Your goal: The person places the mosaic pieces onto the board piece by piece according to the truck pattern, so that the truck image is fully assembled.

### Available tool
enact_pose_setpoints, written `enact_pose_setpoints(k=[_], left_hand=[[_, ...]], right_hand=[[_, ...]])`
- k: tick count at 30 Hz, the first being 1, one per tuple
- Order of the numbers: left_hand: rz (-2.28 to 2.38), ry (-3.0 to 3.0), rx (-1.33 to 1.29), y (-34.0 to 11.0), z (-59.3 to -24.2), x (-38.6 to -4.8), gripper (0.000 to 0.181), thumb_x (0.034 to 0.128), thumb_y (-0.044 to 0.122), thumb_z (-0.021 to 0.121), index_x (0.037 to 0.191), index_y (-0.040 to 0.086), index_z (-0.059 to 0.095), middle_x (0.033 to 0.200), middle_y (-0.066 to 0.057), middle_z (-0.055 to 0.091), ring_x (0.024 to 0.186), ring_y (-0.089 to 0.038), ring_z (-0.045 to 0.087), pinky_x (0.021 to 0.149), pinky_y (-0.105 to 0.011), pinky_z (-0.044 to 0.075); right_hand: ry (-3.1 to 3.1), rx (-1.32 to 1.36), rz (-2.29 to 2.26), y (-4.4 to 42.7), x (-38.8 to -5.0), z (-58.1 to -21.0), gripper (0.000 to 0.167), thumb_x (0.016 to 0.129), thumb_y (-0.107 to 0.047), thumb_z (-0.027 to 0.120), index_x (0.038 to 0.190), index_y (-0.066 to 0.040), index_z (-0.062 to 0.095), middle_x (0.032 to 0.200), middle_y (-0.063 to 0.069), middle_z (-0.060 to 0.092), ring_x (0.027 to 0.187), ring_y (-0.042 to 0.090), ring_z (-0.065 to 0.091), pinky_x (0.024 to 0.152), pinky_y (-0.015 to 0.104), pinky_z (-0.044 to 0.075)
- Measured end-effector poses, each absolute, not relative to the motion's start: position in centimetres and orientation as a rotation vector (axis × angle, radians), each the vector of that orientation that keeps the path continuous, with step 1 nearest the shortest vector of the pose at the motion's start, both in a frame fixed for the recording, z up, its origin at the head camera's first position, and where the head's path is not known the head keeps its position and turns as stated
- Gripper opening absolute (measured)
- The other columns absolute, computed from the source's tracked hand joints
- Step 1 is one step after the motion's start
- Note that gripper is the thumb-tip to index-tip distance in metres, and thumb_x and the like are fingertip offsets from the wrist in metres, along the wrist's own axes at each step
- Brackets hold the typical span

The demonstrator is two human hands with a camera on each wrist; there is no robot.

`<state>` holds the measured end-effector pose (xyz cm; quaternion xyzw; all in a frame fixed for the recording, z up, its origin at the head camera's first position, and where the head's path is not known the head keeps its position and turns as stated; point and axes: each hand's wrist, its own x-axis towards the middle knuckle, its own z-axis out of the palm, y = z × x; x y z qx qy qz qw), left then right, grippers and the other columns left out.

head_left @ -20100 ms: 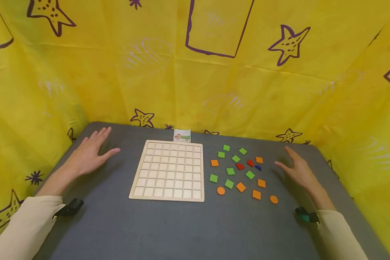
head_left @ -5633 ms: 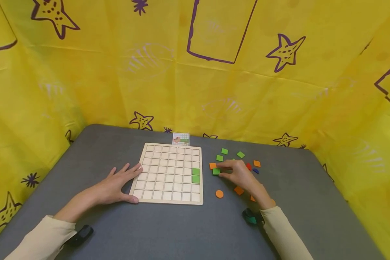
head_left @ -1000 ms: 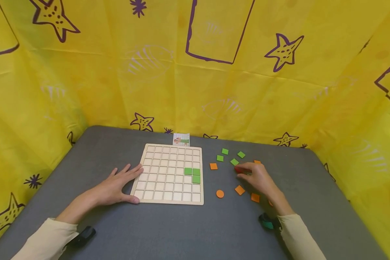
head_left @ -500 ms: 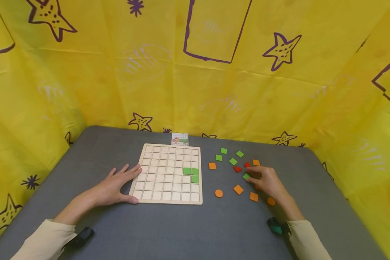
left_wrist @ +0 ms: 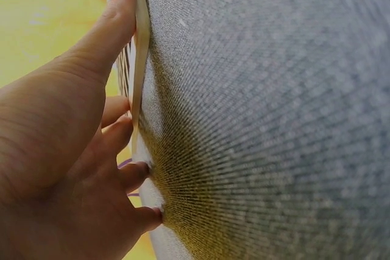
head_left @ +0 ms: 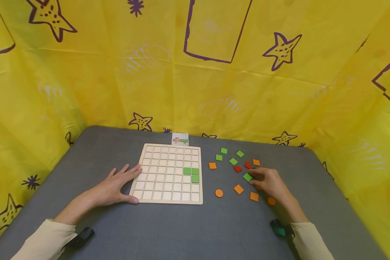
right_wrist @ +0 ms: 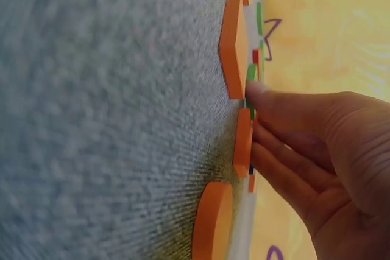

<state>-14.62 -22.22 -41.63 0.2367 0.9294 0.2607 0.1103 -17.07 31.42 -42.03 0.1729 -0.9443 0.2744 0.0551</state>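
Note:
A pale wooden grid board (head_left: 160,178) lies on the grey table. My left hand (head_left: 115,186) rests along its left side, fingers spread, thumb and fingertips touching the frame; in the left wrist view the thumb lies over the board's edge (left_wrist: 141,47). Three green square tiles (head_left: 195,171) sit in cells at the board's right side. Right of the board, my right hand (head_left: 269,182) has thumb and index finger at a green square tile (head_left: 247,177), pinching it by its edges at table level. In the right wrist view that tile (right_wrist: 251,74) is partly behind the thumb.
Around the right hand lie several green tiles (head_left: 233,161), orange squares (head_left: 238,189), orange discs (head_left: 219,193), two red pieces (head_left: 237,168) and a mostly hidden blue piece (head_left: 254,167). A small picture card (head_left: 180,139) stands behind the board. A yellow cloth (head_left: 195,90) walls the table.
Three green tiles have come onto the board since the earliest frame. Over the last second my right hand shifted right, from the red piece to the green tile. The left hand stays on the board.

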Motion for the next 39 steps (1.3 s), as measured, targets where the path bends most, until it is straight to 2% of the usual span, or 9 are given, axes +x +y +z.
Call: enact_pose_setpoints(k=[5, 13, 22, 32, 39], left_hand=[[0.777, 2.739, 0.695, -22.4, -41.6, -14.5, 0.111, 0.0686, 0.065, 0.075, 0.153, 0.007, 0.033, 0.159, -0.018, 0.026, 0.143, -0.054, 0.012, 0.105, -0.074, 0.002], [0.77, 2.735, 0.699, -22.2, -41.6, -14.7, 0.11, 0.069, 0.066, 0.074, 0.153, 0.009, 0.033, 0.159, -0.017, 0.025, 0.143, -0.053, 0.012, 0.106, -0.073, 0.002], [0.772, 2.727, 0.685, -22.1, -41.5, -14.7, 0.11, 0.069, 0.064, 0.076, 0.153, 0.008, 0.033, 0.159, -0.018, 0.025, 0.143, -0.053, 0.011, 0.106, -0.073, 0.001], [0.764, 2.727, 0.69, -22.1, -41.5, -14.7, 0.111, 0.0688, 0.065, 0.075, 0.153, 0.008, 0.032, 0.16, -0.017, 0.025, 0.143, -0.053, 0.011, 0.106, -0.073, 0.002], [0.764, 2.723, 0.683, -22.1, -41.6, -14.7, 0.11, 0.069, 0.065, 0.075, 0.153, 0.008, 0.032, 0.16, -0.017, 0.025, 0.143, -0.052, 0.011, 0.106, -0.073, 0.001]], right_hand=[[-2.861, 0.542, 0.8, 31.1, -17.1, -41.9, 0.039, 0.075, -0.013, 0.085, 0.111, 0.0, 0.073, 0.106, 0.012, 0.073, 0.098, 0.029, 0.069, 0.081, 0.043, 0.056], [-2.887, 0.493, 0.827, 31.1, -17.3, -41.7, 0.034, 0.078, -0.001, 0.08, 0.11, 0.003, 0.072, 0.106, 0.016, 0.072, 0.093, 0.03, 0.07, 0.077, 0.04, 0.057], [-2.881, 0.506, 0.82, 30.9, -17.5, -41.5, 0.034, 0.079, -0.001, 0.08, 0.112, 0.001, 0.072, 0.107, 0.014, 0.072, 0.094, 0.029, 0.07, 0.077, 0.04, 0.057], [-2.861, 0.593, 0.876, 29.5, -17.9, -40.6, 0.036, 0.079, 0.003, 0.078, 0.114, 0.004, 0.071, 0.107, 0.017, 0.072, 0.095, 0.03, 0.071, 0.078, 0.04, 0.057], [-2.808, 0.703, 0.866, 28.5, -18.1, -40.7, 0.036, 0.077, 0.005, 0.078, 0.112, 0.001, 0.072, 0.103, 0.013, 0.073, 0.092, 0.028, 0.072, 0.077, 0.036, 0.058]])
